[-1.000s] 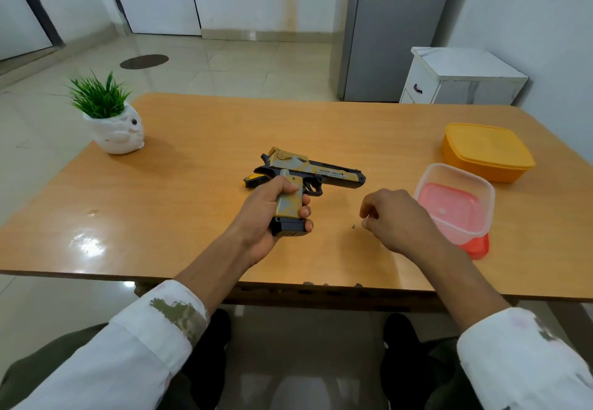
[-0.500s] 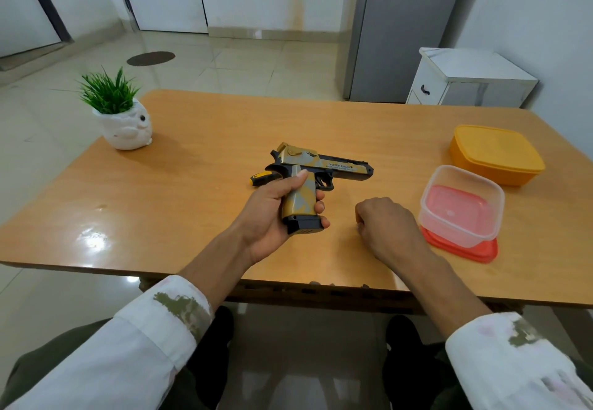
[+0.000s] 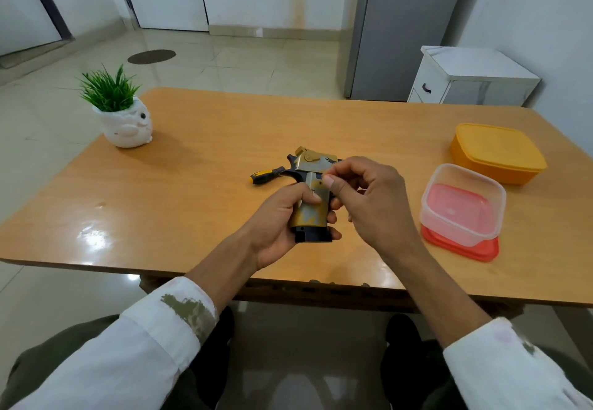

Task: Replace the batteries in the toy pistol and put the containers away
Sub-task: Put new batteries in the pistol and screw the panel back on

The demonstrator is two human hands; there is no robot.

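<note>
The toy pistol (image 3: 313, 209), tan and gold with a black base, is held upright above the table by its grip in my left hand (image 3: 276, 220). My right hand (image 3: 377, 206) covers the barrel; its thumb and forefinger pinch together against the top of the grip, on something too small to make out, probably a tiny screw. At the right stands a clear container (image 3: 465, 198) on a red lid (image 3: 462, 249). Behind it is a shut orange container (image 3: 497, 153).
A yellow-and-black screwdriver (image 3: 266, 174) lies on the wooden table (image 3: 192, 185) just behind the pistol. A white pot with a green plant (image 3: 125, 121) stands at the far left corner. A white cabinet (image 3: 465, 79) is beyond the table at the right.
My right hand left the tabletop, where a tiny dark speck lay by its fingers, and rose to the pistol's grip. My left hand tipped the pistol more upright and nearer to me.
</note>
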